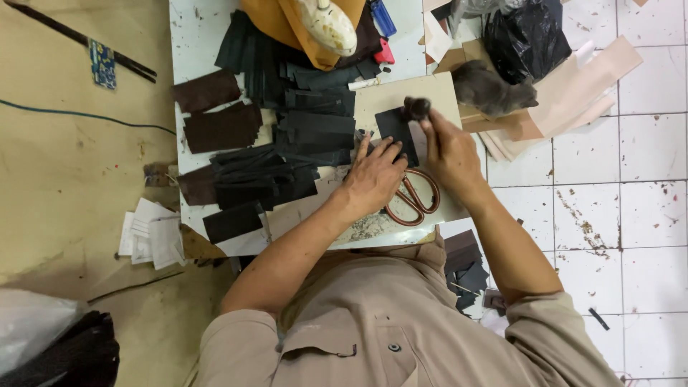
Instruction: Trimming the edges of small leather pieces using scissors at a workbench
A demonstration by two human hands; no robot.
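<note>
while left hand [373,179] presses flat on a black leather piece [396,129], right hand [451,154] pinches a dark dauber [417,107] at its top edge; many cut pcs [287,136] stacked on worktop [193,43], scissors [414,199] idle.

A card, two bags and some paper slips

A small blue patterned card [103,64] lies on the brown floor at upper left, beside a dark rod. A black plastic bag [522,36] sits bunched at the top right. A clear plastic bag [29,322] lies at lower left. White paper slips [152,233] rest left of the surface.
</note>
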